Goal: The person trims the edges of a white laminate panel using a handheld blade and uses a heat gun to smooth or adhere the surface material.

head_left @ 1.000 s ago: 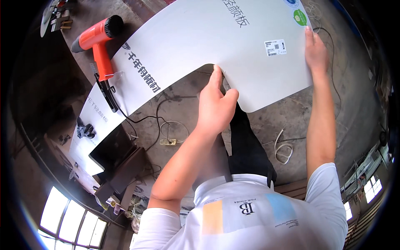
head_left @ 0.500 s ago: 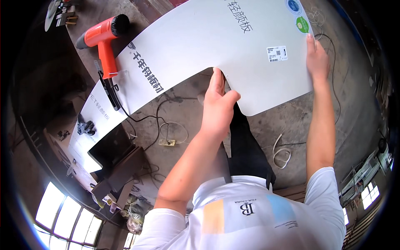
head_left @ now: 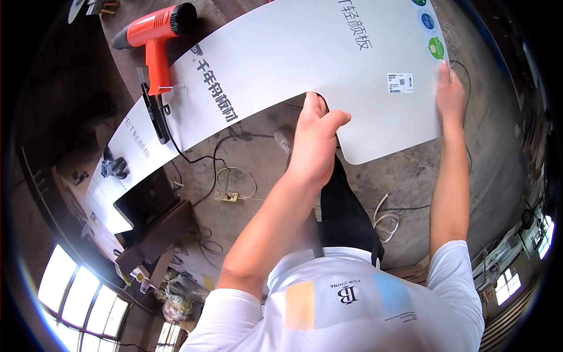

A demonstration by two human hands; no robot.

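While the left hand [head_left: 316,144] pinches the near edge of the big white flexible sheet [head_left: 305,64] and the right hand [head_left: 450,97] grips its right edge, the curved, unsupported sheet could kink or knock the orange heat gun [head_left: 155,35] resting on it.

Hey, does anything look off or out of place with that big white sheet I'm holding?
Mostly the heat gun: it rests right on the white sheet that the left hand and right hand grip, and its black cord trails over the near edge.

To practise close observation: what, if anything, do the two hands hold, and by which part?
Both hold the white board: left hand at its near long edge, right hand at its end edge.
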